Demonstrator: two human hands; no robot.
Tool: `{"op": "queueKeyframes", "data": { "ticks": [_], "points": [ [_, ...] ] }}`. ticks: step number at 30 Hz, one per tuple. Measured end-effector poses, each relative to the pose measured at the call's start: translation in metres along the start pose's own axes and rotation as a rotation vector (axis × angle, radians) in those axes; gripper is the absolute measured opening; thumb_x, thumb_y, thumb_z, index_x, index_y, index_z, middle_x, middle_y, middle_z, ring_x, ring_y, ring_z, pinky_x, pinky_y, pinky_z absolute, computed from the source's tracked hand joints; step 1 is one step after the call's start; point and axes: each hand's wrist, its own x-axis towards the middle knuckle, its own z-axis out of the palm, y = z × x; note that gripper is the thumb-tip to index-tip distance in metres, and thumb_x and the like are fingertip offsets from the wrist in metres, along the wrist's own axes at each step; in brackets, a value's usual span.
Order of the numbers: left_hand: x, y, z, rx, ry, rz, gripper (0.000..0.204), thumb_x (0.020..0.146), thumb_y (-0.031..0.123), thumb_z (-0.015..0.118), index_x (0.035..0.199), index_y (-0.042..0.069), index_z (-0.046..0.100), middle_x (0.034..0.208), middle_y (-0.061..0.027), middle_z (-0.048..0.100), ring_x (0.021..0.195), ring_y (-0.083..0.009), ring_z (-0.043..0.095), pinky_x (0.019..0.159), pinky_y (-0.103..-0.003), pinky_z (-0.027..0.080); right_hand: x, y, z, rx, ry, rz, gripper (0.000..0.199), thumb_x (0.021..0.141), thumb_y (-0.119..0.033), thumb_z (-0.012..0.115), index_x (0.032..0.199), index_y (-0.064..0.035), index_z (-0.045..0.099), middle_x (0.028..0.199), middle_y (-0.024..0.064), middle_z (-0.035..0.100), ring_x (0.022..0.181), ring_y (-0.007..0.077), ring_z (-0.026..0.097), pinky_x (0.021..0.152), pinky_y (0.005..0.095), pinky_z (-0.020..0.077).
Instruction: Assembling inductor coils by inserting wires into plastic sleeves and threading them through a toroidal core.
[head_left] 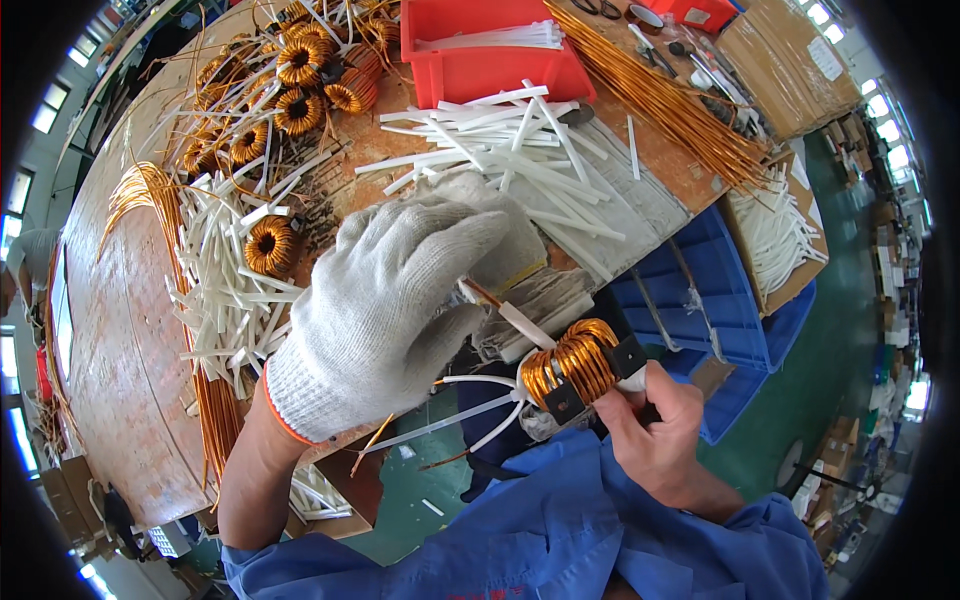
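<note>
My right hand, bare, grips a toroidal coil of thick copper wire at its right side, fingers and thumb pressed on it. Black plates sit on the coil. A white sleeve covers part of a copper lead that rises from it. My left hand, in a white knitted glove, curls around that lead's upper end; the exact fingertip contact is partly hidden. A white cable tie tail and more white-sleeved leads stick out from the coil's left side.
White sleeves are heaped beyond my hands, near a red bin holding more. Several wound coils lie at the far left. Copper wire bundles cross the table. Blue crates and a carton stand right.
</note>
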Motion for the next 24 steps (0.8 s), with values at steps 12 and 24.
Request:
{"op": "queueKeyframes", "data": {
  "ticks": [12, 24],
  "points": [
    [-0.008, 0.001, 0.002, 0.002, -0.050, 0.037, 0.061, 0.074, 0.003, 0.080, 0.134, 0.004, 0.067, 0.131, -0.0154, 0.069, 0.122, -0.0366, 0.066, 0.104, -0.046, 0.051, -0.003, 0.009, 0.009, 0.016, 0.056, -0.100, 0.020, 0.091, 0.001, 0.081, 0.082, 0.0047, 0.063, 0.069, 0.0059, 0.066, 0.058, 0.0038, 0.057, 0.049, 0.0237, 0.0419],
    [0.008, -0.001, 0.017, 0.051, -0.180, 0.173, 0.021, 0.072, 0.010, 0.082, 0.092, 0.013, 0.076, 0.089, -0.0033, 0.062, 0.083, -0.0277, 0.062, 0.073, -0.041, 0.051, 0.000, -0.002, 0.004, -0.033, 0.026, -0.108, 0.013, 0.092, -0.001, 0.082, 0.099, 0.0050, 0.072, 0.072, 0.0085, 0.070, 0.060, 0.0111, 0.065, 0.053, 0.0278, 0.0493]
  ]
}}
